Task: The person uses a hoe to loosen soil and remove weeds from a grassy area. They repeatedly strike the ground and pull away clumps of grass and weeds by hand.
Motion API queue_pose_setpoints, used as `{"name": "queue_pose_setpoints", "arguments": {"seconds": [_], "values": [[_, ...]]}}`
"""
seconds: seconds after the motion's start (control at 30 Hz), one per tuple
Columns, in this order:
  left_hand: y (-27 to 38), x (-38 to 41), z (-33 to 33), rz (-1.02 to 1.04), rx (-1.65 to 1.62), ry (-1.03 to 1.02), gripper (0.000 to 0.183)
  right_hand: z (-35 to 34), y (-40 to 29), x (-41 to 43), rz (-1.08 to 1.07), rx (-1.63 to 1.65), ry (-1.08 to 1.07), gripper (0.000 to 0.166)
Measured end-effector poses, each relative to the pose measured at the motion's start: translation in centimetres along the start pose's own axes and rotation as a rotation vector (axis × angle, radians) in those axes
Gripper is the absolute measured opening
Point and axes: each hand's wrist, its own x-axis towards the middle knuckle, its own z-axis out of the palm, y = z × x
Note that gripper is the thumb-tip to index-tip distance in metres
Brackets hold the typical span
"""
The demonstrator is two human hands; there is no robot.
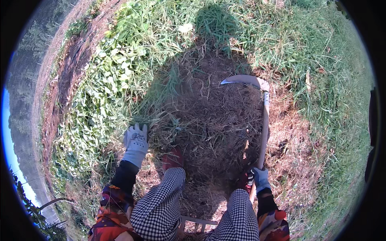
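Observation:
My left hand, in a pale printed work glove, is palm down at the edge of the cut grass. Its fingers look extended and slightly apart; its palm is hidden from me. In a grey-blue glove, my right hand grips the long wooden handle of a sickle. The handle runs forward from my fist to a metal collar. From there the curved blade points left over the shaded bare soil, its tip apart from my left hand.
Leafy green plants grow on the left, and tall grass stands ahead and to the right. A red boot is close to my left hand. Beneath me is part of a slatted seat. Netting stands far left.

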Motion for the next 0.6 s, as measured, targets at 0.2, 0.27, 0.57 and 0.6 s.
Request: {"name": "queue_pose_setpoints", "arguments": {"seconds": [0.2, 0.27, 0.57, 0.6], "values": [[4.0, 0.8, 1.1, 0.259, 0.244, -0.214, 0.08, 0.1, 0.2, 0.2, 0.013, 0.036, 0.011, 0.011], [3.0, 2.9, 8.7, 0.19, 0.466, 0.124, 0.076, 0.4, 0.3, 0.3, 0.019, 0.008, 0.011, 0.011], [5.0, 7.9, 5.7, 0.235, -0.018, -0.146, 0.056, -0.4, 0.8, 0.7, 0.018, -0.041, 0.057, 0.007], [4.5, 7.8, 5.2, 0.255, -0.092, -0.243, 0.054, -0.1, 0.5, 0.4, 0.019, -0.046, 0.056, 0.006]]}}
